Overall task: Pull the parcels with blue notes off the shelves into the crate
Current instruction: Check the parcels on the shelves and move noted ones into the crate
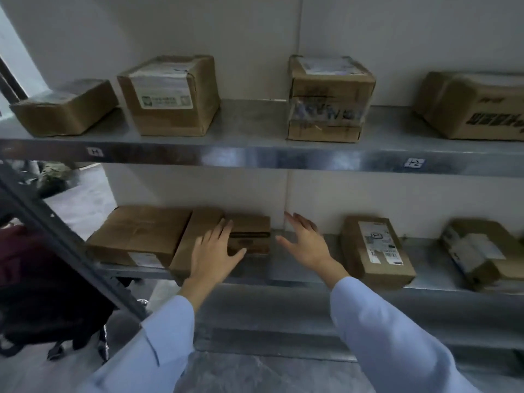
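Pale blue sleeves, the left sleeve [158, 344] and the right sleeve [382, 336], are nearest to you, both reaching toward 12 o'clock. At 8 o'clock a dark backpack [51, 293] sits on the floor behind a slanted metal post [56, 236].

Your left hand [215, 251] rests on the tilted parcel [198, 222], fingers straight and spread, gripping nothing. This brown parcel lies on the lower shelf [283, 265] and leans on the flat parcel [141, 231] at its 9 o'clock. Your thumb points to the small box [252, 231], which stands at 3 o'clock of the tilted parcel, against it.

Your right hand [306, 242] is over a bare part of that shelf, fingers spread, holding nothing. At its 3 o'clock lies the labelled parcel [374, 251], and further the crumpled parcel [476, 251].

Farther, on the upper shelf [255, 123], four parcels stand well apart: the low parcel [65, 109] at 10 o'clock, the square parcel [170, 95], the taped parcel [326, 100] and the printed parcel [476, 109] at 2 o'clock. Whether any parcel carries a blue note, you cannot tell through the blur.
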Demonstrator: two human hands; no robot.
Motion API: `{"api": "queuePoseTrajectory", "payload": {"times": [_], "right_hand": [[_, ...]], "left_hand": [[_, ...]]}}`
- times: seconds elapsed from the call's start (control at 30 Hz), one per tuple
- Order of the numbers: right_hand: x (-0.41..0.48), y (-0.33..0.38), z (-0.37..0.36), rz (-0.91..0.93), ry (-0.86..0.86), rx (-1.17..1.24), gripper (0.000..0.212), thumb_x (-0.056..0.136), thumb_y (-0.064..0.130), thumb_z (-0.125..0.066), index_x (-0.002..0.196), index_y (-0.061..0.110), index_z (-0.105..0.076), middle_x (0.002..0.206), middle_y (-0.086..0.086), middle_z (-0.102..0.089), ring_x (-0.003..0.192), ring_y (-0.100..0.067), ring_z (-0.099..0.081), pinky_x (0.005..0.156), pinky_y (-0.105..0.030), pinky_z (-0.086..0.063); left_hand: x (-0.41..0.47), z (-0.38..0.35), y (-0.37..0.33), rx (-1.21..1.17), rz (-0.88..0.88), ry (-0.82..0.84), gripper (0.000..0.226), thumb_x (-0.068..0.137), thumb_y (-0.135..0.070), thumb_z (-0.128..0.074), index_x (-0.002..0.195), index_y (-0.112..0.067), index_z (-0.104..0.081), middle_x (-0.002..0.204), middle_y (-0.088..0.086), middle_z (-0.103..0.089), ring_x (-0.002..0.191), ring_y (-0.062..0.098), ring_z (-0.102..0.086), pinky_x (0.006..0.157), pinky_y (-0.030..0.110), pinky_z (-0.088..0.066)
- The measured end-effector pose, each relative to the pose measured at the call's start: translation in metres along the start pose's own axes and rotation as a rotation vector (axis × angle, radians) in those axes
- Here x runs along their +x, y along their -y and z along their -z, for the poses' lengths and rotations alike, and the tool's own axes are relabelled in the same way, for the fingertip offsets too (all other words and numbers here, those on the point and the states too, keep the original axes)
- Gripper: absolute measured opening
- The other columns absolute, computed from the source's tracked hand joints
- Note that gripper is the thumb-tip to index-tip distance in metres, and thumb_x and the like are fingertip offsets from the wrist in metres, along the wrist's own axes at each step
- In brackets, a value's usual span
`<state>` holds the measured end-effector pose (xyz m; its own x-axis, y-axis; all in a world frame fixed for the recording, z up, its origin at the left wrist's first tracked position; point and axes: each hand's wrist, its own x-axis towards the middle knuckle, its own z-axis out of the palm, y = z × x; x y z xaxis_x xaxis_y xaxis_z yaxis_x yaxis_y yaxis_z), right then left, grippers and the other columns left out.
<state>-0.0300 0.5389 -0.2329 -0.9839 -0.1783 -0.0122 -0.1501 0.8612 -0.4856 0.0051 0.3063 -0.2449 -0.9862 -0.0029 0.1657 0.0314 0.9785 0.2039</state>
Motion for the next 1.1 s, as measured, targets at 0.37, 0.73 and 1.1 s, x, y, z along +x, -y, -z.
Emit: {"api": "queuePoseTrajectory", "payload": {"times": [0.37, 0.73, 1.1], "right_hand": [[0.039, -0.001, -0.04, -0.044, 0.09, 0.053, 0.07, 0.095, 0.048, -0.055, 0.154, 0.033, -0.02, 0.161, 0.002, -0.023, 0.147, -0.022, -0.021, 0.115, -0.036, -0.03], [0.062, -0.032, -0.057, -0.104, 0.146, 0.193, 0.072, 0.094, 0.042, -0.06, 0.154, 0.031, -0.022, 0.158, -0.002, -0.03, 0.144, -0.024, -0.03, 0.115, -0.037, -0.032], [0.067, -0.049, -0.066, -0.128, 0.16, 0.294, 0.076, 0.091, 0.035, -0.066, 0.153, 0.03, -0.022, 0.149, -0.003, -0.044, 0.136, -0.026, -0.041, 0.109, -0.04, -0.039]], "left_hand": [[0.04, -0.041, 0.021, -0.016, -0.03, 0.081, 0.079, 0.086, -0.061, -0.055, 0.151, -0.022, -0.033, 0.157, 0.002, -0.034, 0.13, 0.026, -0.049, 0.102, 0.04, -0.037], [0.05, -0.066, -0.001, -0.087, -0.077, 0.017, 0.076, 0.074, -0.057, -0.061, 0.138, -0.015, -0.054, 0.135, 0.007, -0.06, 0.114, 0.028, -0.062, 0.094, 0.04, -0.046], [0.074, -0.078, 0.004, -0.239, 0.037, 0.176, 0.088, 0.084, -0.045, -0.067, 0.155, -0.02, -0.021, 0.153, 0.007, -0.037, 0.132, 0.03, -0.044, 0.1, 0.039, -0.038]]}}
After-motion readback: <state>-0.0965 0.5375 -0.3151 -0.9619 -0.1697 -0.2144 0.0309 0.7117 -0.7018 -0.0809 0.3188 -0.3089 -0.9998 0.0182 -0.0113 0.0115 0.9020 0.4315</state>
